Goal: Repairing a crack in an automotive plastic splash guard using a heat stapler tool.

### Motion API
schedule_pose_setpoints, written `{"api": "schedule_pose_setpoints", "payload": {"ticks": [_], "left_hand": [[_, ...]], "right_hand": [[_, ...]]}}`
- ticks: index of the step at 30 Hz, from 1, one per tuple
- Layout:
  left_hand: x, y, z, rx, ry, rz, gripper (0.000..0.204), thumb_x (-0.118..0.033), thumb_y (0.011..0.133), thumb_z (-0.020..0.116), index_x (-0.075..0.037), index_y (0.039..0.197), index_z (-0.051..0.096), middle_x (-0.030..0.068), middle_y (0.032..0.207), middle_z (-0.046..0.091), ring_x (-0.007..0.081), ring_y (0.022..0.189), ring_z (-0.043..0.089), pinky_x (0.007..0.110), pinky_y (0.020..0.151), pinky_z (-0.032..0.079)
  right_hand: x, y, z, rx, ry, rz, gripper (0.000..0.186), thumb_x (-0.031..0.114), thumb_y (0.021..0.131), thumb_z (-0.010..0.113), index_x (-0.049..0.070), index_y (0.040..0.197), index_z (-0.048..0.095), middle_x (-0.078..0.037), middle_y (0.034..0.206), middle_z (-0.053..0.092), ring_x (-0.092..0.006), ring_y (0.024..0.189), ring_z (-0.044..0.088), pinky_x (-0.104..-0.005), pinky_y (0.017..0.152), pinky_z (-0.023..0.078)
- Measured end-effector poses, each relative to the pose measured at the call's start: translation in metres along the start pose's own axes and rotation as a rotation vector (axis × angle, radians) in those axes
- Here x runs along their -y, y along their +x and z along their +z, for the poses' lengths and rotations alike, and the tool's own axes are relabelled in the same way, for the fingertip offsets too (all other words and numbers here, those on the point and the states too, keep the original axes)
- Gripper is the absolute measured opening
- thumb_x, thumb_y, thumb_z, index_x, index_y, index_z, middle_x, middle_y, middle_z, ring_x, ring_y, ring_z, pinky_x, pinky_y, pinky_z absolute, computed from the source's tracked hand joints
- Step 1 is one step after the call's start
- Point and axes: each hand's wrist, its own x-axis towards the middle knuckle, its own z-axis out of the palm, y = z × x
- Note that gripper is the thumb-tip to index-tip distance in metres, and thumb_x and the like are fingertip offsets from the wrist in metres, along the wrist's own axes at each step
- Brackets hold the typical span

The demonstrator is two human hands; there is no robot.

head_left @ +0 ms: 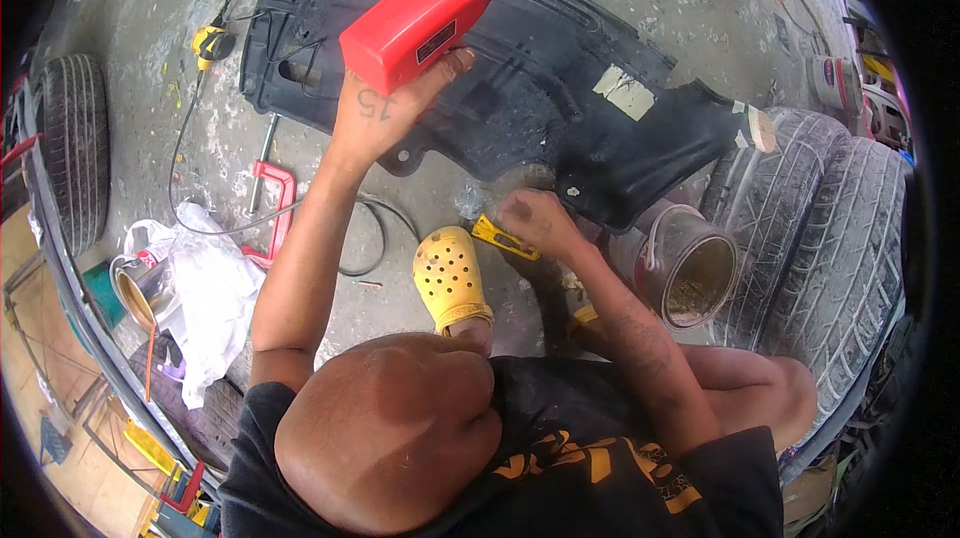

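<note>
My left hand (390,103) is closed round a large red gun-shaped power tool (410,28), raised over a black molded plastic panel (480,78). The tool's narrow end points up and to the right; its tip is out at the top edge. Nearer to me, my right hand (545,223) is a fist at the panel's near edge. A yellow and black utility knife (503,237) shows along its fingers, which appear to grip it, though the fingertips are hidden. A pale patch (624,93) lies on the panel's right part.
Left of the panel are a red C-clamp (280,213), a looping cable (175,163) and a yellow corded tool (212,43). A white plastic bag (215,288) and a can (135,298) are at left. Tires (850,258) and a dirty bucket (690,268) stand at right. My yellow clog (450,278) is close.
</note>
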Motion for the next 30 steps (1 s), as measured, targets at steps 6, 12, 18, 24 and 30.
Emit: {"api": "schedule_pose_setpoints", "payload": {"ticks": [6,12,18,24,30], "left_hand": [[0.005,0.001,0.001,-0.034,0.006,0.124,0.027,-0.028,0.085,0.074,-0.004,0.098,0.071,0.0065,0.075,0.067,0.0161,0.068,0.063,0.032,0.065,0.049],[0.000,-0.001,0.001,-0.026,0.002,0.052,0.021,-0.015,0.084,0.075,-0.003,0.100,0.070,0.0004,0.073,0.065,0.0073,0.058,0.057,0.024,0.051,0.044],[0.001,0.001,0.003,-0.023,-0.041,0.066,0.022,-0.017,0.083,0.076,-0.002,0.098,0.069,0.0003,0.071,0.064,0.0073,0.057,0.057,0.024,0.052,0.045],[0.003,0.000,0.003,-0.050,-0.006,0.093,0.022,-0.017,0.083,0.076,-0.002,0.097,0.069,-0.0002,0.068,0.062,0.0065,0.056,0.055,0.023,0.051,0.043],[-0.002,-0.001,0.007,-0.043,-0.062,0.082,0.020,-0.016,0.084,0.076,-0.002,0.096,0.068,-0.0006,0.067,0.060,0.0062,0.055,0.054,0.023,0.049,0.041]], "right_hand": [[0.010,0.001,-0.003,0.038,0.127,0.075,0.018,0.014,0.081,0.068,-0.003,0.086,0.064,-0.007,0.072,0.062,-0.0108,0.059,0.060,-0.0276,0.051,0.050],[0.007,0.000,-0.004,0.036,0.175,0.134,0.015,0.013,0.082,0.066,-0.002,0.086,0.062,-0.005,0.070,0.060,-0.0097,0.062,0.060,-0.0277,0.052,0.053],[-0.010,-0.003,-0.004,0.175,0.099,0.133,0.014,0.013,0.083,0.066,-0.001,0.087,0.063,-0.005,0.071,0.061,-0.0101,0.063,0.059,-0.0277,0.053,0.053],[0.008,0.002,-0.003,0.098,0.258,0.201,0.017,0.015,0.084,0.068,-0.001,0.089,0.063,-0.007,0.077,0.063,-0.0098,0.067,0.061,-0.0271,0.054,0.053],[0.017,0.007,0.008,-0.002,0.279,0.198,0.020,0.018,0.086,0.069,0.000,0.092,0.066,-0.008,0.080,0.063,-0.0108,0.069,0.061,-0.0267,0.054,0.053]]}}
